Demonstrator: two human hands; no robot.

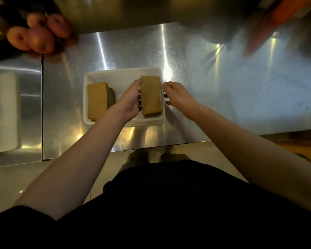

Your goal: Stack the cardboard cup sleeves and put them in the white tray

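On the steel desk (196,72) the white tray (122,73) holds one stack (97,99) against its left wall. The left hand (128,103) and right hand (178,98) bracket a second stack (150,95) at the tray's right wall. Left fingers (136,86) press its side; whether the right fingers (166,85) touch it I cannot tell. An uneven release could fan the sleeves or tip them over the tray's right rim.

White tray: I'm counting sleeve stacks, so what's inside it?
The white tray holds two cardboard sleeve stacks: left stack and right stack. The left hand covers the floor between them.
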